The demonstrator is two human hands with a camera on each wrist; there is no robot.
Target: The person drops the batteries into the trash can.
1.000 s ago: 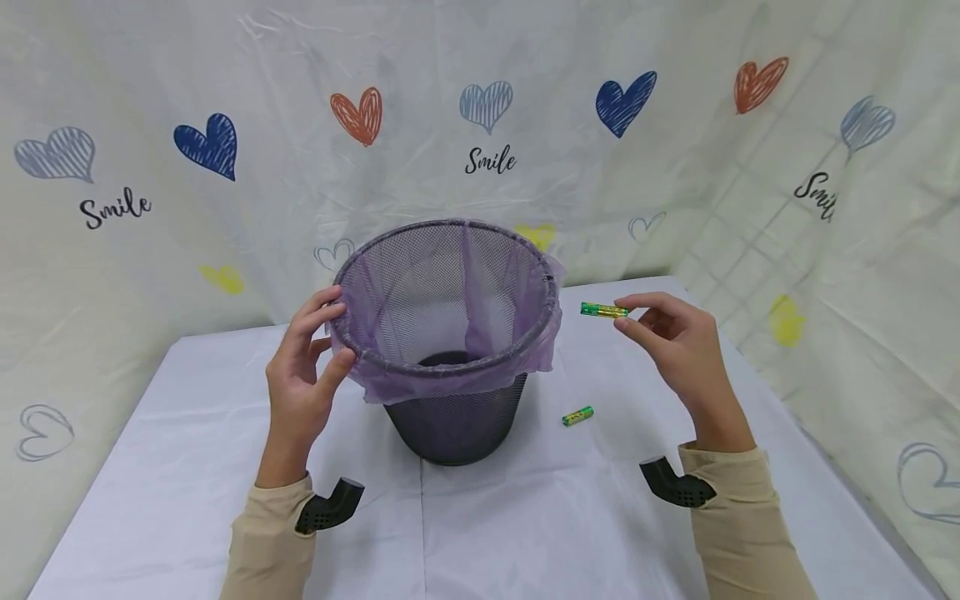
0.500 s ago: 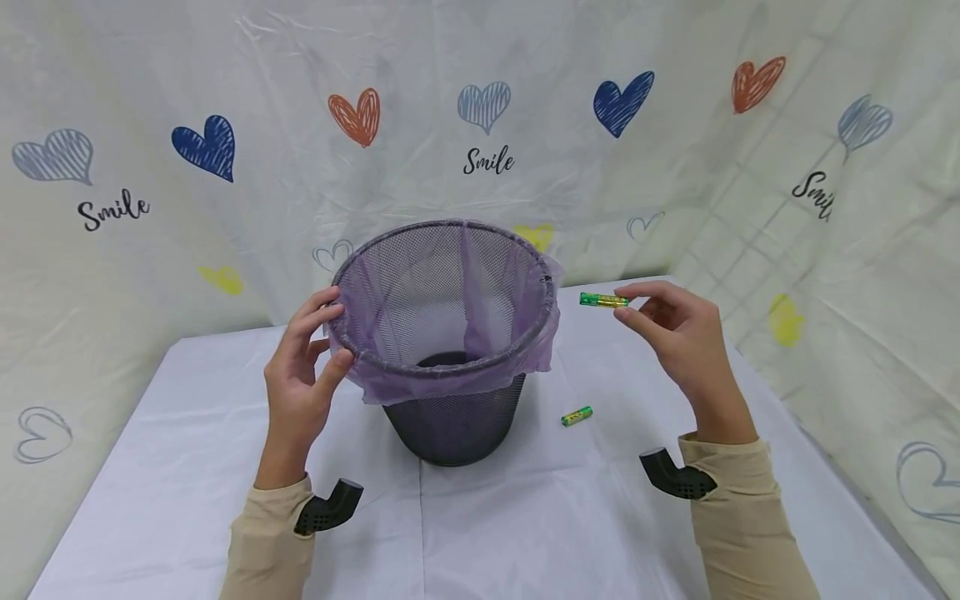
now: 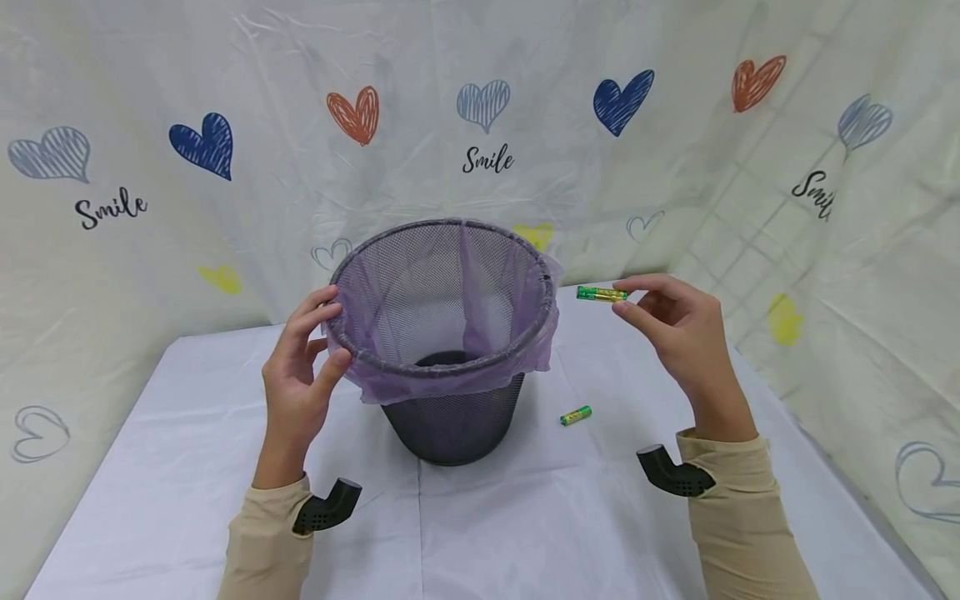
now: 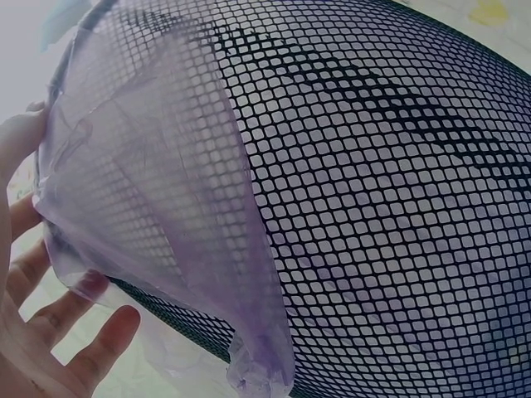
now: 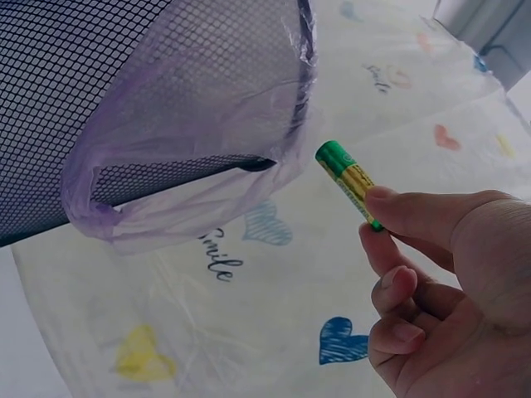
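A black mesh wastebasket [image 3: 453,425] stands on the table, lined with a thin purple bag [image 3: 442,385] folded over its rim. My left hand [image 3: 295,379] holds the rim at the left side, with the thumb toward the front; the left wrist view shows the fingertips [image 4: 91,283] against the bag-covered edge. To the right of the basket, my right hand [image 3: 678,333] pinches a green and gold battery [image 3: 600,294] by one end between thumb and fingers. In the right wrist view the battery [image 5: 348,184] is apart from the bag. A second battery [image 3: 576,416] lies on the table, right of the basket's base.
A white cloth covers the table [image 3: 480,533]. Behind and to the right hangs a pale curtain [image 3: 555,50] printed with hearts and "Smile". Black camera mounts [image 3: 327,506] stick out from both sleeves.
My right hand has risen a little with the battery. The left hand, the basket and the battery on the table keep their places.
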